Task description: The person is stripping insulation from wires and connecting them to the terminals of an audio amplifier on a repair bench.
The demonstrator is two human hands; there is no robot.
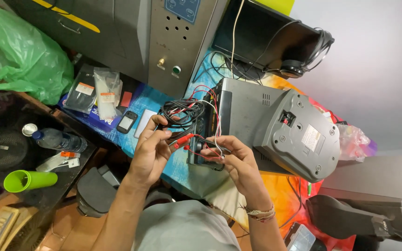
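Observation:
My left hand (150, 148) pinches a red probe plug (182, 140) on a black lead, just in front of a tangled bundle of black, red and white wires (184, 114). My right hand (231, 155) holds thin red and white wires (212, 149) beside a small black box (200, 158) on the blue table cover (154, 100). Both hands meet over the table's near edge. A grey old-style television (275, 125) lies face down just behind my right hand.
A grey metal cabinet (173, 42) and a dark monitor (257, 32) with headphones (303, 62) stand at the back. Bagged cable ties (107, 93), a small phone (126, 122), a water bottle (59, 139), a green cup (26, 180) and a green plastic bag (24, 56) lie left.

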